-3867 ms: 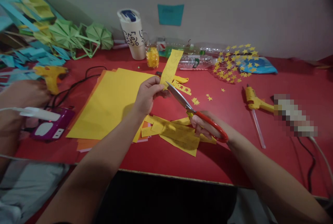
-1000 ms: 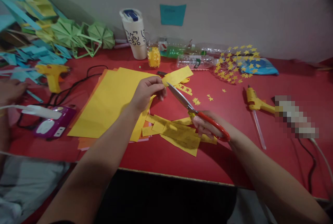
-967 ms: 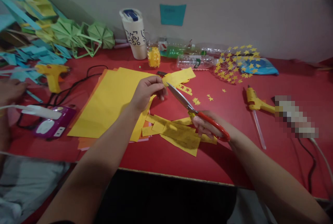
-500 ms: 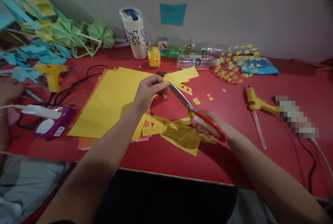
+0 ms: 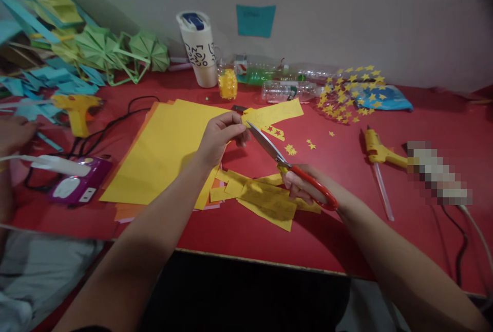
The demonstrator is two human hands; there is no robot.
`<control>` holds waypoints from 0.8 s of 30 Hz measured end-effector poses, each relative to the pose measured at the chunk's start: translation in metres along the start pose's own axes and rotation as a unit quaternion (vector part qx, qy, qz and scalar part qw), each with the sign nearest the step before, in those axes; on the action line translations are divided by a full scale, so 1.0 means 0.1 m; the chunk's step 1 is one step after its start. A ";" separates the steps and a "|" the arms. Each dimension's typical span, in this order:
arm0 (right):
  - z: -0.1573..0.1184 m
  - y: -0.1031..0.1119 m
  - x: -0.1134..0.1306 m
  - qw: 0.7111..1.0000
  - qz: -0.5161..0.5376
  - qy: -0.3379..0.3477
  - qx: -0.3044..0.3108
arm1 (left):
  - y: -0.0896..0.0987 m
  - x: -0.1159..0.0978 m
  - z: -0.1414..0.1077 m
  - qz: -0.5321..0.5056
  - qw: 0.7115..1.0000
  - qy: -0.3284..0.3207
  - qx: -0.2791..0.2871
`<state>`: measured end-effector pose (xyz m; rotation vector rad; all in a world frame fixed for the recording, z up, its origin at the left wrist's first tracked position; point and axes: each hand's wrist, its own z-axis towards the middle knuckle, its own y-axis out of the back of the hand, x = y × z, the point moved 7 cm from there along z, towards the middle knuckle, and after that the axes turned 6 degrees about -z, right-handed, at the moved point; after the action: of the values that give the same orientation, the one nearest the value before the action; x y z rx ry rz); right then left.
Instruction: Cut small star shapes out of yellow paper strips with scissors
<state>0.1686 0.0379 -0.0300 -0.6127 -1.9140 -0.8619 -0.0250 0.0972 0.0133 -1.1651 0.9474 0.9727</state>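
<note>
Pinched in my left hand is the near end of a yellow paper strip, which reaches out to the right. My right hand grips red-handled scissors, their blades pointing up and left with the tip at the paper by my left fingers. Whether the blades are fully closed is hard to make out. Behind the blades lies a yellow strip with star-shaped holes. Small yellow paper stars are to its right. Below my hands, cut yellow paper pieces overlap on the red table.
Yellow sheets lie on orange ones at left. A glue gun, a purple power socket and another person's hand are further left. A tumbler, plastic bottles and star-covered plastic stand behind; another glue gun lies right.
The free end of the yellow strip has swung slightly down and to the right. My hands and the scissors have hardly moved.
</note>
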 end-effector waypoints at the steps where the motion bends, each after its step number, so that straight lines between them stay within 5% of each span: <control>1: -0.01 0.00 0.01 1.000 0.003 -0.004 0.005 | 0.00 0.00 0.00 0.003 1.000 0.001 -0.002; 24: -0.01 0.01 -0.01 0.998 -0.011 -0.061 -0.009 | 0.03 0.03 -0.01 0.020 0.999 0.018 -0.018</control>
<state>0.1700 0.0380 -0.0299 -0.6696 -2.0274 -0.8729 -0.0268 0.0970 0.0097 -1.2021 0.9886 1.0072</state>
